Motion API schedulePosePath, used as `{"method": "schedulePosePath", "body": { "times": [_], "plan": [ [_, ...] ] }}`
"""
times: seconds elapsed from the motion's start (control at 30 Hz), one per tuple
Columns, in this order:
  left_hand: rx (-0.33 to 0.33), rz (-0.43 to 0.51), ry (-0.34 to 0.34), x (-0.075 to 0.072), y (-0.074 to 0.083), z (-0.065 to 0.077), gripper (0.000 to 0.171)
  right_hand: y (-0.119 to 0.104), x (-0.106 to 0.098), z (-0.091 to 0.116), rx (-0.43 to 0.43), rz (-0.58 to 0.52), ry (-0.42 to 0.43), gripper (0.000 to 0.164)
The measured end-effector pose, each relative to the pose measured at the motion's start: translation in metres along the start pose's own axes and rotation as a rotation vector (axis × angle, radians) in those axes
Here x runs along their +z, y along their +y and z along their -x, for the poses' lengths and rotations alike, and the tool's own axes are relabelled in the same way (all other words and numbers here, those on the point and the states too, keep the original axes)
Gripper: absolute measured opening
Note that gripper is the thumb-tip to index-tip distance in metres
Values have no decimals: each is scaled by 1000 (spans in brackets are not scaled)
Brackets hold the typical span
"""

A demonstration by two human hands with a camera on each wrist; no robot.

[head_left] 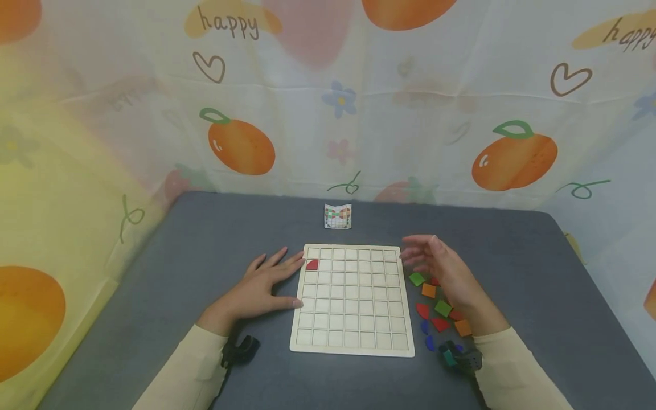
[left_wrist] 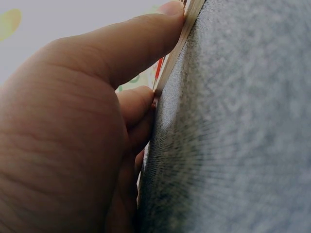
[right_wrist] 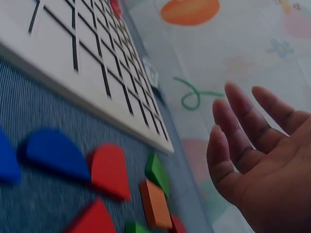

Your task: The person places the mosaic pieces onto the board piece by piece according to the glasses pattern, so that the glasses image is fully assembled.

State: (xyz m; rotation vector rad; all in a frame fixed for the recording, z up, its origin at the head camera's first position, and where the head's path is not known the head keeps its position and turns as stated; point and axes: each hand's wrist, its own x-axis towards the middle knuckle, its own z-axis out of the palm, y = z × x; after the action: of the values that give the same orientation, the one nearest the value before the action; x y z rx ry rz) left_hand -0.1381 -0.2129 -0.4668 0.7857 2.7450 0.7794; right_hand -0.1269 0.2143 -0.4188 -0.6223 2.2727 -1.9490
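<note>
Blocks point(head_left: 443, 308) are scattered right of the board point(head_left: 351, 306), on the near side of the right hand point(head_left: 445, 270), the closer one, its fingers released; the board's left edge is touched by the left hand point(head_left: 258, 289), fingers spread, nothing grasped.

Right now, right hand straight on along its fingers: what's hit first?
Probably the board, near its far right corner; the right hand points left toward it. It looks raised in the right wrist view, so it may pass above; height is unclear.
</note>
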Motion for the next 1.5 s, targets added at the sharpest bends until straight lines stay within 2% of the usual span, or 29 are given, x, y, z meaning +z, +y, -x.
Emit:
{"method": "schedulePosePath", "body": {
  "times": [0.13, 0.27, 0.37, 0.53, 0.63, 0.8, 0.97, 1.17, 1.37, 1.5],
  "plan": [
    [13, -2, 8, 0, 0, 0, 98, 7, -11, 8, 29, 42, 73, 59],
    [13, 0, 7, 0, 1, 0, 98, 14, -19, 11, 104, 126, 202, 51],
    [12, 2, 5, -1, 1, 0, 98, 22, -24, 11, 168, 170, 264, 50],
    [14, -5, 10, 0, 0, -1, 97, 38, -31, 13, 270, 256, 206, 56],
    [24, -4, 12, 0, 0, -1, 97, 42, -30, 15, 292, 323, 145, 60],
    [25, -2, 6, 0, -1, 0, 99, 49, -27, 14, 249, 495, 59, 56],
    [13, -5, 5, 1, -1, 0, 101, 51, -24, 13, 187, 626, 28, 37],
    [3, 4, 4, 1, 0, 0, 102, 49, -21, 13, 191, 633, 36, 22],
    [-4, 0, -1, 0, 0, 1, 102, 48, -19, 12, 258, 566, 71, 23],
    [3, -10, 4, 1, -1, 1, 101, 49, -16, 13, 250, 536, 104, 22]
  ]
}}
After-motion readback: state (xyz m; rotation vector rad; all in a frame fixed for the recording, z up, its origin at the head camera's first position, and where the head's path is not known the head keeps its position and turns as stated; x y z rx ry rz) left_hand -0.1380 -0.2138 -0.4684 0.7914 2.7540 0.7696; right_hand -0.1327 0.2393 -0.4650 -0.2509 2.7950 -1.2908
